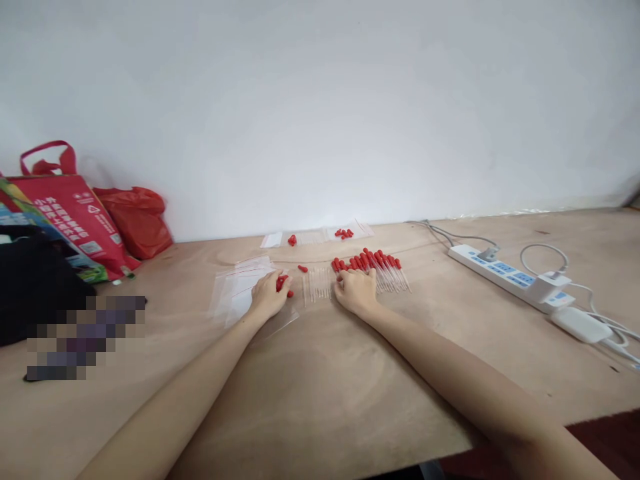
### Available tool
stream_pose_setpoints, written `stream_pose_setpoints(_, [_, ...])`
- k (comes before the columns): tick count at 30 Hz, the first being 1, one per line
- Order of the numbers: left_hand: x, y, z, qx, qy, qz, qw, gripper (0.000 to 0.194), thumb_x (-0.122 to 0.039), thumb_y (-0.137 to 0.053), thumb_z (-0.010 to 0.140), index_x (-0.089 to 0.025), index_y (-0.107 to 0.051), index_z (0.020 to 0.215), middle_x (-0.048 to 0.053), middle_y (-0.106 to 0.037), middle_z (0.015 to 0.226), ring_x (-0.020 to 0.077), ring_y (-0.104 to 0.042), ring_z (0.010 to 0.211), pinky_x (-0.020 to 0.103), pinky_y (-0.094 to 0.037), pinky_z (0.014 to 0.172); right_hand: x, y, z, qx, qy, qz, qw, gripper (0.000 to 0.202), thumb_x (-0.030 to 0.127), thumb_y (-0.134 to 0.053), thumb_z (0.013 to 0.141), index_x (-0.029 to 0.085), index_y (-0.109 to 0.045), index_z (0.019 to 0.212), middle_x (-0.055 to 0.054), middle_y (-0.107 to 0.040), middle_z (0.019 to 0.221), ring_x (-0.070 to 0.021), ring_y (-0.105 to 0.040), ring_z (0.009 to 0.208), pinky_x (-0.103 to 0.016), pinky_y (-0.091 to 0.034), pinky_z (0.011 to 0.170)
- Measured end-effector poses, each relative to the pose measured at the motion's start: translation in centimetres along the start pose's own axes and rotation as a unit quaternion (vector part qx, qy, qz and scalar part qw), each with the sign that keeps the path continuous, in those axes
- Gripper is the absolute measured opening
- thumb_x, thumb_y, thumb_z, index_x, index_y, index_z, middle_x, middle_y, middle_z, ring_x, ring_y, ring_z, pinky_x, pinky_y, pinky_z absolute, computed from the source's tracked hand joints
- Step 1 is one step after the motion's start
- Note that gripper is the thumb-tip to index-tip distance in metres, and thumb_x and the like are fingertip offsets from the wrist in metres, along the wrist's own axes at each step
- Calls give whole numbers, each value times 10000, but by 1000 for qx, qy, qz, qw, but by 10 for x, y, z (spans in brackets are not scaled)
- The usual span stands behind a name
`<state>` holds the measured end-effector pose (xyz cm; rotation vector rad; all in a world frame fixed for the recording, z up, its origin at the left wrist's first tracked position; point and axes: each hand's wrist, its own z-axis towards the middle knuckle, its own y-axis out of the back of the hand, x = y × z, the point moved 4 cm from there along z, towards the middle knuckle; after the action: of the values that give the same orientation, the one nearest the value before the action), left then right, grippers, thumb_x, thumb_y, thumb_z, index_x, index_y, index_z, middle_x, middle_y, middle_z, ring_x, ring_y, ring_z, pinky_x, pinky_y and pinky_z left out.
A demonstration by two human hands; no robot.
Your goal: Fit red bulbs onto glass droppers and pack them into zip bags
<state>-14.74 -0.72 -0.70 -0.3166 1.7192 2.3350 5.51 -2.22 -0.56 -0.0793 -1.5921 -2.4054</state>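
we view from the head a pale brown wooden bench [320, 393] set against a plain white wall [320, 113]. the left hand [270, 293] lies palm down with its fingers bent over a small pile of red, rounded rubber-like bulbs [281, 283], beside overlapping clear plastic bags with thin red lines [245, 277]; we cannot tell whether the fingers grip a bulb. the right hand [357, 289], fingers curled, is at the left end of a row of thin transparent tubes tipped with red bulbs [385, 267]; its fingertips are partly hidden, so we cannot tell whether it grips one. between the hands we note a group of thin, clear, uncapped tubes [320, 283], laid side by side, and a single red bulb [303, 269] just beyond them. nearer the wall, more red bulbs [344, 233] lie on clear plastic. at right we find a white power strip with blue socket panels [510, 275]; at far left, a red printed carrier bag [75, 213] beside a crumpled red plastic bag [137, 223].
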Motion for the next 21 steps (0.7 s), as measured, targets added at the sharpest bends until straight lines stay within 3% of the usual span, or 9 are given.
stream_pose_setpoints(5, [5, 6, 5, -23, -8, -5, 1000, 326, -327, -380, 846, -182, -581, 1059, 83, -599, 1074, 251, -517, 1025, 366, -398, 853, 16, -6, 16, 62, -59, -14, 996, 256, 260, -408, 772, 132, -628, 784, -133, -652, 811, -227, -583, 788, -387, -223, 751])
stream_pose_setpoints(9, [-9, 9, 28, -6, -75, -5, 997, 293, -252, -406, 825, -182, -624, 1007, 70, -597, 1071, 242, -506, 1042, 356, -380, 898, 19, -9, 24, 97, -77, -8, 992, 226, 243, -454, 737, 130, -644, 785, -142, -656, 812, -231, -597, 770, -400, -224, 777])
stream_pose_setpoints(12, [-27, -1, 58, 41, -142, -13, 989, 284, -158, -448, 788, -192, -637, 998, 40, -589, 1103, 208, -496, 1072, 297, -351, 947, 22, -9, 26, 105, -68, -10, 992, 234, 252, -462, 725, 131, -658, 773, -155, -659, 817, -234, -601, 751, -411, -215, 787])
stream_pose_setpoints(16, [-45, -26, 93, 99, -178, -16, 979, 258, -115, -528, 765, -186, -631, 991, 61, -611, 1042, 215, -530, 1022, 281, -399, 893, 25, -8, 24, 102, -51, -22, 993, 251, 212, -439, 741, 112, -664, 790, -171, -660, 818, -237, -598, 765, -412, -201, 802])
stream_pose_setpoints(21, [-51, -43, 112, 113, -188, -15, 975, 252, -262, -489, 858, -151, -515, 1084, 84, -534, 1088, 188, -551, 920, 373, -470, 780, 25, -9, 21, 70, -27, -37, 996, 243, 144, -411, 758, 75, -629, 838, -184, -646, 838, -236, -579, 779, -399, -204, 797])
